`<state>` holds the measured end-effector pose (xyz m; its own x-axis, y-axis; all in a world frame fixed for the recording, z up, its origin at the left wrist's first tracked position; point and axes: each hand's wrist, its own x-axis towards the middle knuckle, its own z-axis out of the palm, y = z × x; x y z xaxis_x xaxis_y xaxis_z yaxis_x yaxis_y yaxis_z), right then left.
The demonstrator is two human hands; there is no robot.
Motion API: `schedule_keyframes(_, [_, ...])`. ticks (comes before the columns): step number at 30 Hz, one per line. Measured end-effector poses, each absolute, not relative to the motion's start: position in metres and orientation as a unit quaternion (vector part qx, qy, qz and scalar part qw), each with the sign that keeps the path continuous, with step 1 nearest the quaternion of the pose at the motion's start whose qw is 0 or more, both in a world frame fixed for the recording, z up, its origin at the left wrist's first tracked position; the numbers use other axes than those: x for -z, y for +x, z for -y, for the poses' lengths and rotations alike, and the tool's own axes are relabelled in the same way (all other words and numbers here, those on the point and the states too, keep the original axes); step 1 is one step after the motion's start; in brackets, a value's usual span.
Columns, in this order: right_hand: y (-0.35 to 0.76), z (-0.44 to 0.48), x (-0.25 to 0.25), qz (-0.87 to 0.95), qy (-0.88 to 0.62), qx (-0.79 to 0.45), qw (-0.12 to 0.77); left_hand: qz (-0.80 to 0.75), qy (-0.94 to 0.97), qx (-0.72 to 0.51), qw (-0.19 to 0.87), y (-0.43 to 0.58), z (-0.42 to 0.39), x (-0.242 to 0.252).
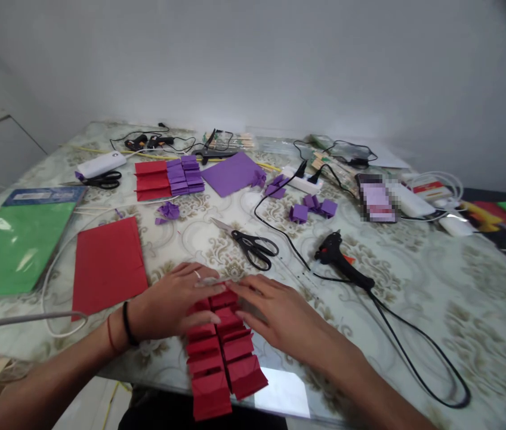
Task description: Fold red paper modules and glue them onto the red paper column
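A pleated, accordion-folded strip of red paper (222, 358) lies on the table in front of me, its near end hanging over the table's front edge. My left hand (173, 306) lies flat on the strip's far left part with fingers stretched out. My right hand (275, 313) presses flat on its far right part, fingers extended and meeting the left fingertips at the strip's top. Neither hand grips anything.
A flat red sheet (108, 264) and green paper (14, 246) lie to the left. Black scissors (253, 246) and a black glue gun (341, 263) with its cable sit beyond my hands. Folded red and purple stacks (169, 177), a purple sheet (231, 173), a phone (376, 200) and a power strip (303, 182) lie farther back.
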<state>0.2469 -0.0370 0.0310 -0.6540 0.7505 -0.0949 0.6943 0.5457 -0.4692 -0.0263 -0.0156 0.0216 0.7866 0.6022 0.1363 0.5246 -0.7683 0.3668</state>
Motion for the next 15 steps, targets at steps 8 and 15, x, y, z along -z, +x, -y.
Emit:
schedule_keyframes(8, [0.253, 0.086, -0.022, 0.884, -0.344, -0.308, 0.072, -0.637, 0.757, -0.137, 0.046, -0.171, 0.014, -0.009])
schedule_keyframes(15, [0.229, 0.069, -0.017, 0.894, -0.374, -0.241, 0.057, -0.706, 0.698, -0.105, 0.052, -0.196, 0.020, 0.001])
